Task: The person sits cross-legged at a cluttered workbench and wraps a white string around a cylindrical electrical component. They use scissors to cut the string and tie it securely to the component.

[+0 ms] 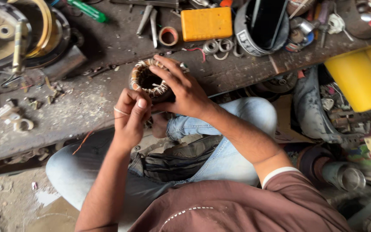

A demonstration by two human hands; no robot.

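Observation:
A round motor stator (147,80) wound with copper wire and pale binding thread sits at the near edge of a low, dirty wooden workbench (78,107). My right hand (181,88) wraps over its right side and grips it. Just below the stator, my left hand (130,117) has its fingers pinched together on a thin thread or wire at the stator's lower rim. An orange wire strand (82,141) trails down past my left wrist. I sit with my knees in blue jeans (220,150) beneath the bench.
On the bench lie a yellow box (206,23), a tape roll (168,36), metal rings (218,45), pliers (148,20), a green-handled tool (88,10), round metal motor housings (18,34) at the left and a dark curved casing (263,25). A yellow container (361,77) stands at the right.

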